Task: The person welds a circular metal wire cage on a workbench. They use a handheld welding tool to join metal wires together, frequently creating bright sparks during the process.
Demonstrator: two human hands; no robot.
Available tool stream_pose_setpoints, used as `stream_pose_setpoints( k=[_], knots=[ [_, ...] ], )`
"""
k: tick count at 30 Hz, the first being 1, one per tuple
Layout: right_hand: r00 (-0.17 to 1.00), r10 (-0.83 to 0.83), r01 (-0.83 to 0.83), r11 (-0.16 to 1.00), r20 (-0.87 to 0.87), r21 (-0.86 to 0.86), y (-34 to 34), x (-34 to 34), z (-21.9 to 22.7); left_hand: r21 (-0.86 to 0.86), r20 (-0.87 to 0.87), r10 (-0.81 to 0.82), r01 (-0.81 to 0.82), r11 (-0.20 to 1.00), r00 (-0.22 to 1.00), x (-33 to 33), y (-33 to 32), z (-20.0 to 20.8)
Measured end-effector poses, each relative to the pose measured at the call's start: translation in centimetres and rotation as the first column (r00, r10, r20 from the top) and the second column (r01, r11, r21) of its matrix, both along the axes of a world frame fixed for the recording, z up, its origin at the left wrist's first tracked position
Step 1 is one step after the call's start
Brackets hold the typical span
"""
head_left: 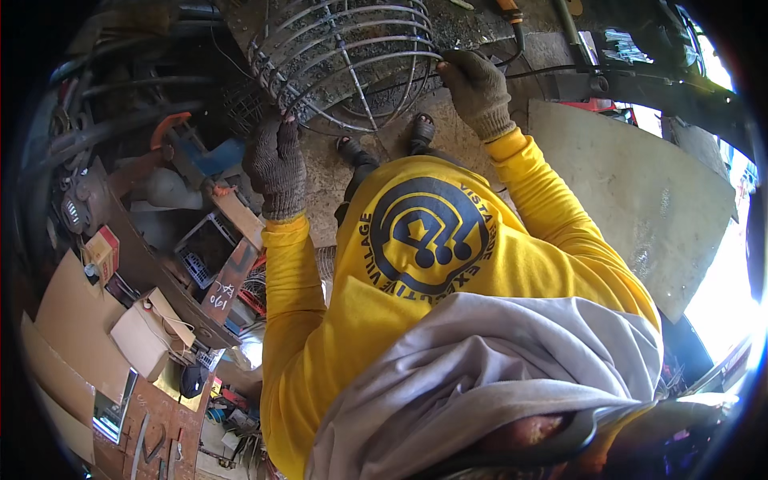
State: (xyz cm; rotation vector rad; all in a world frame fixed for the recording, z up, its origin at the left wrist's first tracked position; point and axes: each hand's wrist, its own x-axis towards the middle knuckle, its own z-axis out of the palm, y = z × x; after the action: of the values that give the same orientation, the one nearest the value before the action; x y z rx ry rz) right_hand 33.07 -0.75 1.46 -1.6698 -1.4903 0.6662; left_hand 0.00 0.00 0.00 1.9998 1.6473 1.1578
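A cluttered workshop floor point(320, 180) is hemmed in by tools, boards and cartons as a round cage of bent metal rods point(350, 68) is held up at the top of the view, ahead of a pair of dark sandals point(422, 132). The cage's near left edge is gripped by the left hand point(276, 164), in a brown knitted glove, with the fingers closed at a curved rod. The right hand point(478, 92), gloved alike, is clenched on the cage's right side, where a rod is pinched between thumb and fingers.

Just beyond the right hand, a dark cable point(538, 72) is stretched toward the right, and an orange-handled tool point(510, 10) is seen near the top edge. A bundle of thin rods point(626, 46) is laid farther right. The floor beside the right arm is taken up by a broad pale sheet point(632, 192). On the left, the space is crowded by a curved orange handle point(170, 128), a plastic crate point(206, 240), a flattened piece of cardboard point(80, 312) and an opened carton point(152, 332). The lower view is partly blocked by a grey cloth point(496, 344), draped over a yellow long-sleeved shirt point(384, 268).
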Motion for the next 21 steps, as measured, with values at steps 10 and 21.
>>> stream_pose_setpoints(
  k=[10, 21],
  knots=[
    [1.0, -0.011, 0.011, 0.999, 0.002, 0.053, 0.2, -0.3, 0.1, -0.004, -0.04, 0.001, -0.002, 1.0, 0.999, 0.1, 0.4, 0.7],
    [1.0, -0.016, 0.017, 0.999, -0.01, 0.049, 0.1, -0.5, 0.3, -0.033, 0.001, 0.012, -0.012, 0.999, 1.0, 0.4, 0.2, 1.3]
  ],
)
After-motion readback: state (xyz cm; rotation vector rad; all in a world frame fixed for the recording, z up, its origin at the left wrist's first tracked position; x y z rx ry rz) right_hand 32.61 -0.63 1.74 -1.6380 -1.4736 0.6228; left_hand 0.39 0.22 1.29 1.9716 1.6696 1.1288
